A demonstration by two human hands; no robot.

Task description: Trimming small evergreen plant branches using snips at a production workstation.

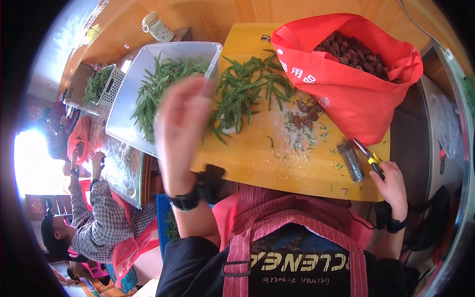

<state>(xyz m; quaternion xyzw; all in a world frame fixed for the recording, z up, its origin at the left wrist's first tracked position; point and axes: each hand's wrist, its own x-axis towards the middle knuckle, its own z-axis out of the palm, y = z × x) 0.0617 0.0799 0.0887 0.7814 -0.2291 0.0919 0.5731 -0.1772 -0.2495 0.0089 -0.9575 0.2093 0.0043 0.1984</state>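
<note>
My right hand (394, 184) is closed around the handles of pliers (372, 159) with metal jaws and yellow-and-black grips, at the table's right edge. Just left of the pliers lies a clear container (351, 162) of small dark pieces. My left hand (184, 116) is raised over the near right side of a translucent plastic bin (118, 121), smeared by motion. I cannot make out its fingers or anything in them. Green artificial fir sprigs (148, 101) fill part of the bin. More sprigs (242, 86) lie on the yellow table (237, 163), with a few brown pine cones (306, 118) beside them.
A red fabric bag (341, 99) full of pine cones stands at the table's far right. Green scraps (302, 141) and white flecks litter the tabletop. A lidded cup (157, 27) stands behind the bin. At the left, a person in a checked shirt (101, 218) works at another table.
</note>
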